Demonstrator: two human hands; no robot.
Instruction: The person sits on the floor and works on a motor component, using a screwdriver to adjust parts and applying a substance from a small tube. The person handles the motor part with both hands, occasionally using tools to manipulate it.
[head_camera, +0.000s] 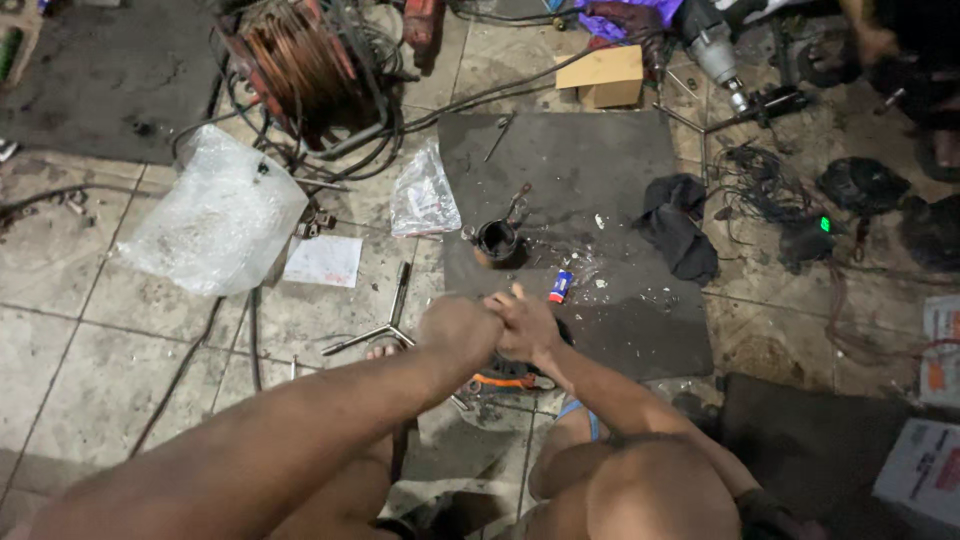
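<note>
My left hand (458, 327) and my right hand (526, 325) are pressed together over the front edge of a dark rubber mat (600, 180). Both have their fingers curled, and whatever lies between them is hidden. Just under them an orange-handled tool (505, 381) lies on the floor. A small black cup (496, 240) with a stick in it stands on the mat beyond my hands. A small blue, white and red tube (560, 286) lies to the right of the cup.
A cross-shaped metal wrench (388, 325) lies left of my hands. Clear plastic bags (215, 215) (424, 197), a cable reel (300, 65), a cardboard box (605, 76), a black cloth (680, 235), a power tool (715, 50) and tangled wires (765, 185) surround the mat. Another person's foot (940, 145) is at the right.
</note>
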